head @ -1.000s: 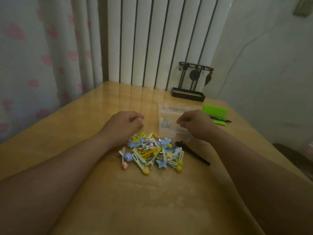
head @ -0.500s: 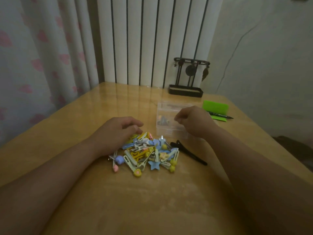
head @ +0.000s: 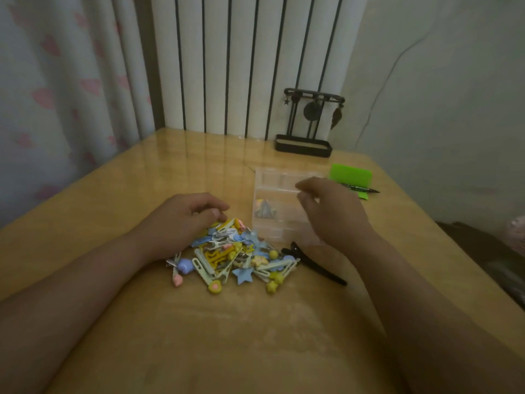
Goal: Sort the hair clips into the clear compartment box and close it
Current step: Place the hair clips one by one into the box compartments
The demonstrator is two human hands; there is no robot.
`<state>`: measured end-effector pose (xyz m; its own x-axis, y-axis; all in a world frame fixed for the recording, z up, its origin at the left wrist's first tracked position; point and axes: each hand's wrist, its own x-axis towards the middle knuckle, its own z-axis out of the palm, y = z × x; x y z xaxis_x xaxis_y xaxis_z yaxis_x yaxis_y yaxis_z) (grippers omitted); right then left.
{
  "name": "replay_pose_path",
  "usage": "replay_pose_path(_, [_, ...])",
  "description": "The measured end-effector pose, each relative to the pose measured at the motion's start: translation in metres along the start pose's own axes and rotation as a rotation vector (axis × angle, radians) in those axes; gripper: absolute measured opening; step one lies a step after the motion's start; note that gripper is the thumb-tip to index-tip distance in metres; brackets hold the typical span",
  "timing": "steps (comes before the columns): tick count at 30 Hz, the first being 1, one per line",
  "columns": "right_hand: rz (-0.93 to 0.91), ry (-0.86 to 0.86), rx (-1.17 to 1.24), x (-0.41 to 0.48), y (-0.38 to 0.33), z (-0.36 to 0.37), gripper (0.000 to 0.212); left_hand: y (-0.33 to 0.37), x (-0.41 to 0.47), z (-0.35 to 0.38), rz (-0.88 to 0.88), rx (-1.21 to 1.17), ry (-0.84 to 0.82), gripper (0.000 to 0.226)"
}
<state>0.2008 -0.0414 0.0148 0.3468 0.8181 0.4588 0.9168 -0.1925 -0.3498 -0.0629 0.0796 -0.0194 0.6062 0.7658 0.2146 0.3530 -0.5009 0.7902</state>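
Observation:
A pile of small pastel hair clips (head: 235, 257) lies on the wooden table in front of me. My left hand (head: 181, 220) rests on the pile's far left edge with its fingers curled down among the clips; whether it grips one is hidden. The clear compartment box (head: 270, 177) sits just behind the pile on the right, and one of its left compartments holds a few greyish clips (head: 265, 213). Over the box hovers my right hand (head: 329, 214), blurred, fingers loosely bent, with nothing visible between them. A long black clip (head: 315, 264) lies beside the pile's right end.
A green card (head: 350, 174) and a black pen (head: 362, 189) lie behind the box on the right. A black stand with hanging ornaments (head: 304, 143) is at the table's back edge, before a radiator. The table's right edge (head: 443, 240) is close.
My right hand has moved from the box's near side to above it, and its fist has loosened. My left hand stays on the pile.

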Motion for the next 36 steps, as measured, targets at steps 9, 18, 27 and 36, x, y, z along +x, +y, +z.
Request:
replay_pose_path(9, [0.022, -0.275, 0.169, -0.047, -0.011, -0.062, 0.012, 0.005, -0.001, 0.001, 0.037, 0.018, 0.026, 0.021])
replay_pose_path(18, [-0.162, -0.331, 0.132, -0.064, -0.04, -0.025, 0.016, 0.007, 0.001, 0.002, 0.055, 0.051, 0.016, 0.022])
replay_pose_path(27, [-0.292, -0.415, 0.143, -0.066, -0.045, -0.007, 0.021, 0.003, -0.001, 0.004, 0.041, 0.011, 0.031, 0.021])
replay_pose_path(36, [-0.179, -0.369, 0.291, -0.064, -0.039, -0.003, 0.009, 0.014, 0.003, 0.004, -0.097, -0.206, 0.164, 0.023])
